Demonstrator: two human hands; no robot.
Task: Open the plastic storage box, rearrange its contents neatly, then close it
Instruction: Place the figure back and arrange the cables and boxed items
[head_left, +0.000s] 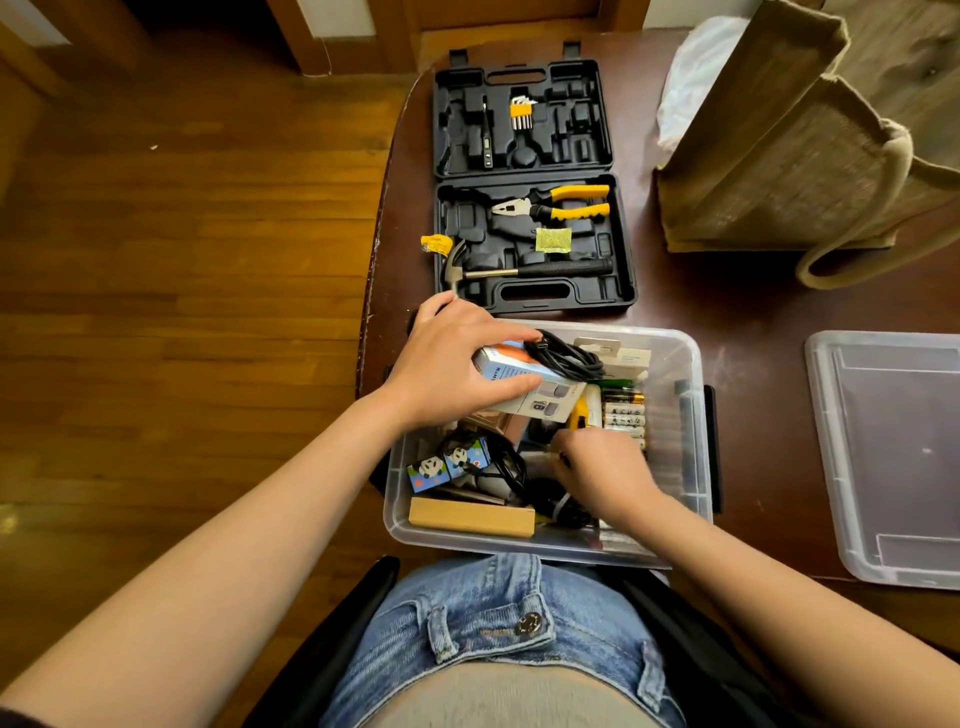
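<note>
The clear plastic storage box (691, 447) stands open at the table's near edge, full of small items. Its lid (893, 457) lies apart on the right. My left hand (447, 358) grips a white and blue carton (524, 384) with a coiled black cable (566, 356) lying on it, raised over the box's far left part. My right hand (602, 467) reaches down into the middle of the box, fingers curled among the items; what it holds is hidden. Beside it lie a row of batteries (623, 415) and a yellow tool (579, 413).
An open black tool case (530, 182) with pliers (561, 202), hex keys and a hammer (519, 270) lies just beyond the box. A burlap bag (800, 140) stands at far right. Panda-print cubes (447, 462) and a wooden block (470, 517) sit in the box's near left.
</note>
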